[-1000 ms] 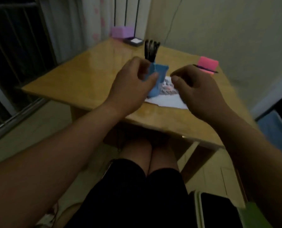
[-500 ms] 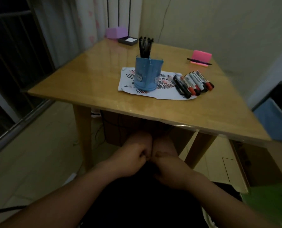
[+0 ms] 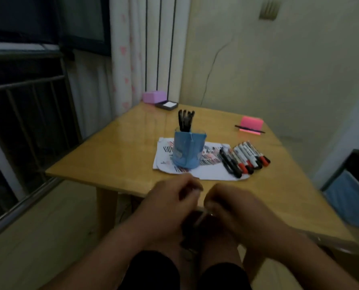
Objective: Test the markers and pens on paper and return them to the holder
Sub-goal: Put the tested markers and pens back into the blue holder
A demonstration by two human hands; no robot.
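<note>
A blue holder (image 3: 188, 151) stands on a scribbled white paper (image 3: 214, 171) in the middle of the wooden table (image 3: 116, 155). Several black pens (image 3: 186, 121) stick up out of it. To its right, several markers (image 3: 245, 159) with red and black caps lie side by side on the paper's edge. My left hand (image 3: 170, 206) and my right hand (image 3: 237, 210) hover close together at the table's near edge, short of the paper. Both are blurred, their fingers loosely curled, and I see nothing held in them.
A pink sticky pad (image 3: 251, 124) with a black pen (image 3: 249, 129) in front of it sits at the far right. A purple box (image 3: 153, 96) and a dark note tray (image 3: 167, 105) sit at the far corner. A blue bin (image 3: 352, 197) stands right of the table.
My left hand let go of the holder and both hands dropped to my lap. Now they have risen to the table's near edge. The view has tilted up.
</note>
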